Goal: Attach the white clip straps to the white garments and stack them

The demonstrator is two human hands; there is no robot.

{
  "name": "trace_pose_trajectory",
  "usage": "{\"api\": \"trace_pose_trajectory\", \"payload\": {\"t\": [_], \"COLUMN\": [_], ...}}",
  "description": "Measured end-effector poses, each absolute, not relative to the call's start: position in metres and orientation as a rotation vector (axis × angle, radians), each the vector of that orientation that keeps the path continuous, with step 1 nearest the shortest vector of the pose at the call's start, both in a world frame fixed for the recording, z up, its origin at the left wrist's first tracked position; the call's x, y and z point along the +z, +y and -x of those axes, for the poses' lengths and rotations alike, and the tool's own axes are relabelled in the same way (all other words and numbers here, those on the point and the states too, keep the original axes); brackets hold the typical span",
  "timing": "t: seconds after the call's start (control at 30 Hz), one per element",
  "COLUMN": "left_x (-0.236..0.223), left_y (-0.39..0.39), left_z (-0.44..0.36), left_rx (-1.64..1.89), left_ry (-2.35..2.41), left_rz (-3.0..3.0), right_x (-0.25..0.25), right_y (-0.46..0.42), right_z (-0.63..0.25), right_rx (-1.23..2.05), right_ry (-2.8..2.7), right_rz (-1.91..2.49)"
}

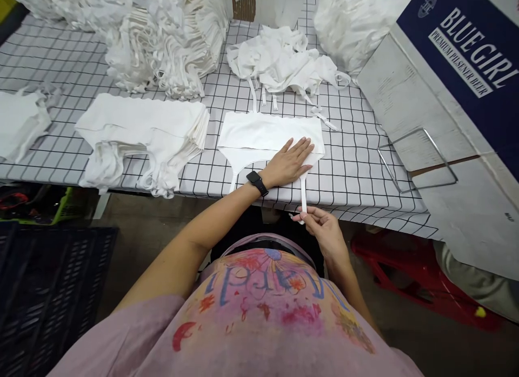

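Note:
A white strappy bra top (pixel 255 129) lies flat on the checked tablecloth, its shoulder straps pointing toward me. My left hand (pixel 288 162) rests on its right part, palm down with the fingers stretched out, and a black watch (pixel 257 182) is on that wrist. Just below the table edge, my right hand (pixel 320 226) pinches the right shoulder strap (pixel 304 196) near its end. The other strap (pixel 233 181) hangs toward the edge on the left. Beside the top is a neat stack of similar white garments (pixel 141 118).
A loose heap of white garments (pixel 284 61) lies behind the top, with tall bundles (pixel 162 36) at the back left. On the right, a large carton (pixel 417 107) leans over the table, near a bent metal wire frame (pixel 450 169). Below are a red stool (pixel 405 274) and a dark crate (pixel 52 280).

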State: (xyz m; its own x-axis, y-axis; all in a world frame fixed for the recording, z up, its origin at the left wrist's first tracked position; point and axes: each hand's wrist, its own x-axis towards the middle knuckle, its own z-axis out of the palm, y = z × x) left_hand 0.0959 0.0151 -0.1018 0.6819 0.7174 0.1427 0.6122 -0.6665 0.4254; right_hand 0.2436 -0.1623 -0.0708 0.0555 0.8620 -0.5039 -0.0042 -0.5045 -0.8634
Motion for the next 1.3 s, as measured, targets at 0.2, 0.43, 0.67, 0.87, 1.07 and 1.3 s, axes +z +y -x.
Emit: {"api": "trace_pose_trajectory", "payload": {"t": [0.2, 0.43, 0.67, 0.87, 1.07, 1.3], "left_x": [-0.105, -0.106, -0.104, -0.108, -0.105, -0.105], "left_y": [0.017, 0.019, 0.018, 0.020, 0.019, 0.020], "left_z": [-0.095, -0.096, -0.096, -0.096, -0.098, -0.095], "left_rx": [0.451, 0.436, 0.415, 0.416, 0.366, 0.355], "left_ry": [1.028, 1.030, 1.042, 1.045, 1.075, 1.050], "left_rz": [-2.527, -2.524, -2.520, -2.540, -2.580, -2.596], "right_x": [-0.087, -0.104, -0.091, -0.079, -0.062, -0.052], "right_y": [-0.195, -0.220, -0.235, -0.252, -0.261, -0.269], "right_z": [-0.253, -0.266, -0.281, -0.297, -0.308, -0.323], "right_rx": [1.678, 1.625, 1.594, 1.421, 1.553, 1.759], "right_ry": [-0.941, -1.231, -1.373, -1.425, -1.359, -1.208], "right_rz": [1.638, 1.651, 1.552, 1.714, 1.781, 1.755]}}
